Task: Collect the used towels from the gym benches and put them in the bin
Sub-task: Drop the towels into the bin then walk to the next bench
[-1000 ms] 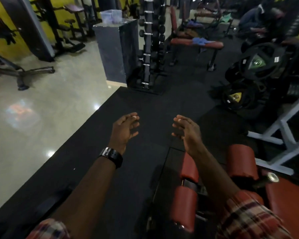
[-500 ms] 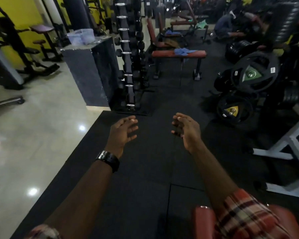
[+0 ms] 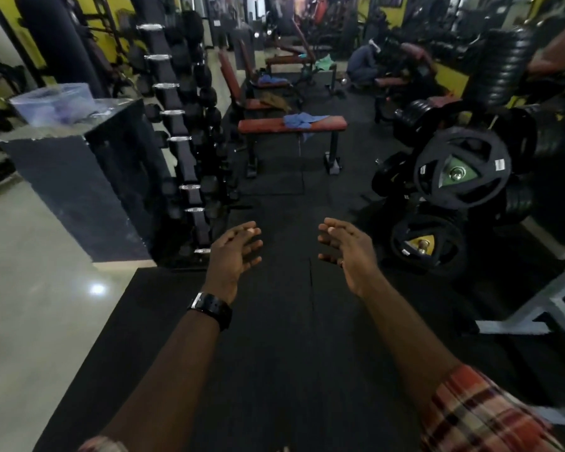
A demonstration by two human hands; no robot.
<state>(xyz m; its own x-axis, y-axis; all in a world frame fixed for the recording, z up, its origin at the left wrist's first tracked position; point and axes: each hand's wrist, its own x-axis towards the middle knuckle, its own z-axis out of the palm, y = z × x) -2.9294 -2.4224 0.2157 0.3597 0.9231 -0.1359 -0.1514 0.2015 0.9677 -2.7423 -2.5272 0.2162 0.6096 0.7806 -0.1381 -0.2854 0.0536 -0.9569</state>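
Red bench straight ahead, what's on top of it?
A crumpled blue towel lies on the red bench, a corner hanging over the front. The bench top under it is hidden.

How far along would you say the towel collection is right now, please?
Done: nothing I can confirm; contents of the clear plastic tub are blurred. In hand: nothing; the left hand and right hand are open and empty. Left: the crumpled blue towel on the nearest red padded bench, plus a blue cloth and green cloth behind.
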